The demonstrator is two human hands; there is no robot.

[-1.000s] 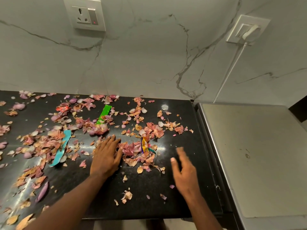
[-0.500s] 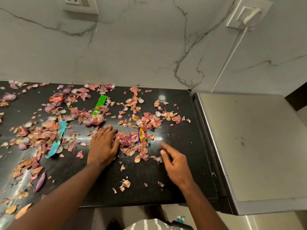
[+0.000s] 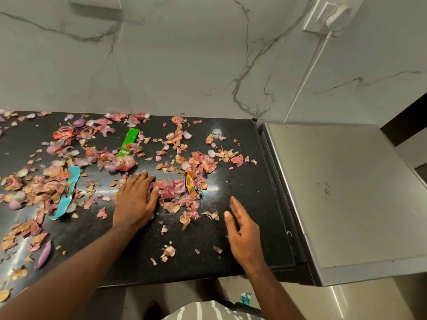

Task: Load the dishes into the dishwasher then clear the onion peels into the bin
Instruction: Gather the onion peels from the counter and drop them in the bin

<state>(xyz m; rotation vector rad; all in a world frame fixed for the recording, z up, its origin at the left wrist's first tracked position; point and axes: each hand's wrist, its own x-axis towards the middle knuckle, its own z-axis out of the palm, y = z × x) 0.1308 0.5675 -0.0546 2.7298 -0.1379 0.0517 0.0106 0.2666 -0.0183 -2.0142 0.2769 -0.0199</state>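
Bracketing a small heap of onion peels (image 3: 175, 192) on a black countertop (image 3: 242, 181), a person's two hands look set to rake the scraps together, a sensible way to gather thin, papery skins that would scatter if picked up singly. The left hand (image 3: 136, 199) lies flat, palm down, fingers straight and together, its thumb side touching the heap's left edge. The right hand (image 3: 241, 225) is released too, fingers extended and angled toward the heap from the right, near it but apart from the peels; whether it touches the counter cannot be told. Neither hand grasps anything. Peels cover most of the counter, thickest toward the left and back. Mixed in are a green wrapper (image 3: 128, 142), a teal strip (image 3: 68, 192), a red crumpled wrapper (image 3: 64, 135) and an orange-and-purple sweet wrapper (image 3: 190, 182) inside the heap. A steel-topped appliance (image 3: 335, 192), possibly the dishwasher, stands just beside the counter's right end. No bin shows clearly.
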